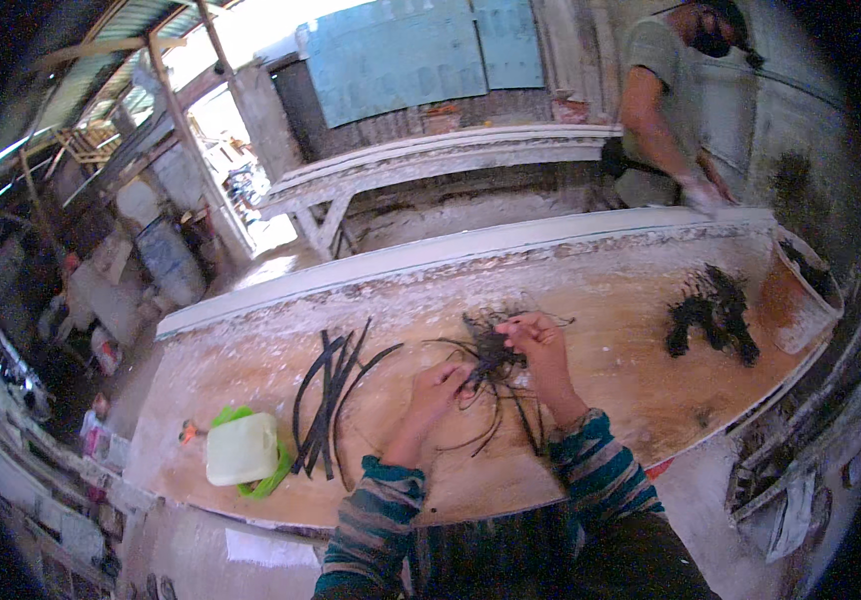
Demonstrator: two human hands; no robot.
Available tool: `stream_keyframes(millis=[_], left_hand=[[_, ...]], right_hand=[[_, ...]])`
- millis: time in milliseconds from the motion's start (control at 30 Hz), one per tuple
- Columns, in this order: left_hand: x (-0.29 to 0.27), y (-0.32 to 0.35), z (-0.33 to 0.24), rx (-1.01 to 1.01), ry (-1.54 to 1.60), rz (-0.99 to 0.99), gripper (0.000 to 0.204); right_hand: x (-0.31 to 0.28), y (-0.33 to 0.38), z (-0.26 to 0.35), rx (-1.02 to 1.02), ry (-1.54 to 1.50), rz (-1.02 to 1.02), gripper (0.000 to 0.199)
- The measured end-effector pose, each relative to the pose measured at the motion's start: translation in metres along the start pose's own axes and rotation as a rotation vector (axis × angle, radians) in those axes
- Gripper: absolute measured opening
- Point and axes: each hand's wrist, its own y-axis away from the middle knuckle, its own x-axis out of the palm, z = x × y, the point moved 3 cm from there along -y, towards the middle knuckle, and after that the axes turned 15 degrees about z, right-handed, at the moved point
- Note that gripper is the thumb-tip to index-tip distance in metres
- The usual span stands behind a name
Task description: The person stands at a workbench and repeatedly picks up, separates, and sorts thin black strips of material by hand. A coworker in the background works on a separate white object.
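A loose tangle of thin black strands (pixel 491 345) lies on the wooden table before me, several long ends trailing toward my body. My left hand (pixel 439 388) is closed at its left side, fingers pinched on some of the strands. Slightly farther off, my right hand (pixel 539 345) also has its fingertips pinched together on the upper right of the tangle. The exact strands in each pinch are too small to make out. Left of my left hand lie several wider black strips (pixel 329 400), crossing one another.
A pale lidded box (pixel 242 450) rests on something bright green, beside orange-handled scissors (pixel 189 432). Black clumps (pixel 711 318) and a tipped, dirty bucket (pixel 801 290) occupy the right end. A long white strip (pixel 451 248) edges the table (pixel 591 450); a co-worker (pixel 666 110) handles its far right.
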Motion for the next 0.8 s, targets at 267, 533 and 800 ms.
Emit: stream_keyframes(millis=[267, 533, 800], left_hand=[[-0.056, 0.032, -0.024, 0.196, -1.163, -0.412, 0.045], [-0.197, 0.178, -0.088, -0.672, -1.297, -0.586, 0.091], [-0.203, 0.250, -0.073, -1.038, -1.232, -0.357, 0.108]], right_hand=[[-0.009, -0.003, 0.002, 0.039, 0.067, -0.056, 0.010], [-0.009, -0.004, -0.010, 0.045, 0.086, -0.052, 0.008], [-0.003, -0.002, -0.002, -0.011, 0.001, -0.037, 0.007]])
